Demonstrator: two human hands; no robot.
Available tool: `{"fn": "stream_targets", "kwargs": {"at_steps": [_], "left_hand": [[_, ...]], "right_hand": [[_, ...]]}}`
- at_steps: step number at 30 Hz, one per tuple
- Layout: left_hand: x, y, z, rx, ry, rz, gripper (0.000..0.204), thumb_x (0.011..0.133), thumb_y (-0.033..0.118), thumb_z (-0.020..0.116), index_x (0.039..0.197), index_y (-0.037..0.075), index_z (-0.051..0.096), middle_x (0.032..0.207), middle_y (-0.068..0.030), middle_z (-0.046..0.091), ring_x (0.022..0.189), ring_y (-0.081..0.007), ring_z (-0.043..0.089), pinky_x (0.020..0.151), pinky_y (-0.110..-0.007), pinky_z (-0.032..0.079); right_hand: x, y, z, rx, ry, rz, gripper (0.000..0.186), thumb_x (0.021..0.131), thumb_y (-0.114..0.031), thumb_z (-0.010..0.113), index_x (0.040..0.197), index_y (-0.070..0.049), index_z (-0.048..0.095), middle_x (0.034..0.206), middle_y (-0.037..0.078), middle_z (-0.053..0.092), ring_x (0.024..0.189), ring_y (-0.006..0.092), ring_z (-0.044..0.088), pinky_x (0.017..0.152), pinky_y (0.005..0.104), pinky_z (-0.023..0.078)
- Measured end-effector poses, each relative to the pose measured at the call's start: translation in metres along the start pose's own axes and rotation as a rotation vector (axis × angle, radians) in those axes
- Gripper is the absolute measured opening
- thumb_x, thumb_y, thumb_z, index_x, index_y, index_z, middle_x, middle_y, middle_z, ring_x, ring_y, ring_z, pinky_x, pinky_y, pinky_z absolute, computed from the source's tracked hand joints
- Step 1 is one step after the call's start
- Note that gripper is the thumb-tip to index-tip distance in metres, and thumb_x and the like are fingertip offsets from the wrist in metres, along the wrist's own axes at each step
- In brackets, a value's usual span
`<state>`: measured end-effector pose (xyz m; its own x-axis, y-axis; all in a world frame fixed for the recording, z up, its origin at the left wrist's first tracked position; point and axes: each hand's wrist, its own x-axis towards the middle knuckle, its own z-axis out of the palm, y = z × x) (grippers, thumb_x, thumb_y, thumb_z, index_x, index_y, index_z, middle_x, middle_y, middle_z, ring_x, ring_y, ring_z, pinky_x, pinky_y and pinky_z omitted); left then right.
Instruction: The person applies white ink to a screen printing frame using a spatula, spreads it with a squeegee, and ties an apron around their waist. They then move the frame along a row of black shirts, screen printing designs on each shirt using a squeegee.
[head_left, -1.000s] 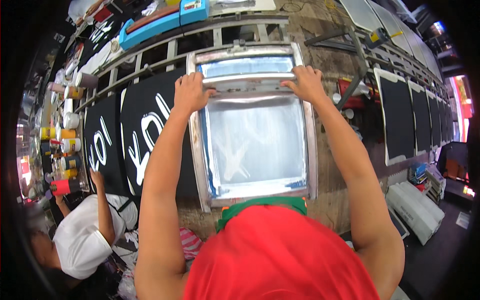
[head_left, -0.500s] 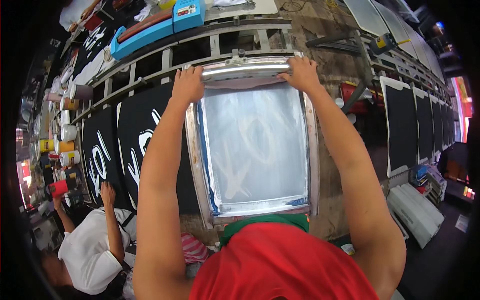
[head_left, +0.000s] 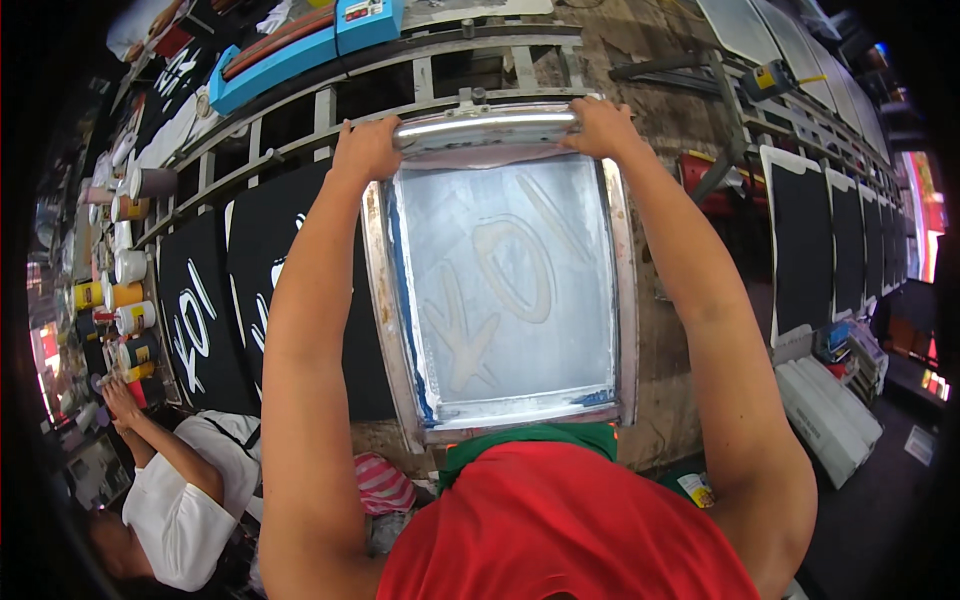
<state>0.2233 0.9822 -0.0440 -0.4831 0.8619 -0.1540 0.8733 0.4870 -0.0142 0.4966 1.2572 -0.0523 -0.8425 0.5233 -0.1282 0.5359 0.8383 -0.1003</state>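
Note:
My left hand (head_left: 368, 150) and my right hand (head_left: 603, 128) are wrapped round the two ends of a long silver squeegee (head_left: 490, 130). It lies across the far end of a screen-printing frame (head_left: 627, 330). A band of pale pinkish ink (head_left: 485, 157) runs along the squeegee's near side. Inside the frame, the mesh (head_left: 440, 220) is bluish white, with large brushed lettering showing through in a beige tone. Blue and white edging lines the mesh. Whatever lies under the screen is hidden.
A metal rail (head_left: 420, 80) runs beyond the frame, with a blue box (head_left: 300, 60) behind it. Left are black printed panels (head_left: 190, 320), ink tubs (head_left: 130, 265) and a co-worker in a white shirt (head_left: 200, 500). Black panels (head_left: 800, 245) stand right.
The lettering on the mesh shows more clearly and darker. My hands and the squeegee have shifted slightly up and left in view. The co-worker's hand has left the printed panel for the tubs.

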Motion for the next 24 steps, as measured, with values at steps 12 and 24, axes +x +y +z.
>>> {"fn": "stream_targets", "kwargs": {"at_steps": [12,24], "left_hand": [[-0.005,0.007,0.005,0.073,-0.096,0.017,0.053,0.077,0.022,0.073,0.130,0.018,0.070,0.121,-0.0146,0.073,0.120,-0.0319,0.066,0.121,-0.060,0.029],[-0.310,0.084,0.068,-0.203,0.147,0.130,0.034,0.067,0.009,0.072,0.100,0.014,0.071,0.103,-0.0075,0.067,0.108,-0.0290,0.062,0.119,-0.061,0.029]], "right_hand": [[-0.003,0.003,0.005,0.054,-0.072,-0.051,0.044,0.072,-0.021,0.073,0.114,-0.013,0.076,0.112,0.018,0.074,0.105,0.0370,0.070,0.092,0.0458,0.057],[-0.312,-0.050,0.067,0.191,0.026,-0.140,0.031,0.071,-0.008,0.068,0.102,-0.012,0.074,0.099,0.010,0.072,0.098,0.0307,0.067,0.095,0.0465,0.042]]}}
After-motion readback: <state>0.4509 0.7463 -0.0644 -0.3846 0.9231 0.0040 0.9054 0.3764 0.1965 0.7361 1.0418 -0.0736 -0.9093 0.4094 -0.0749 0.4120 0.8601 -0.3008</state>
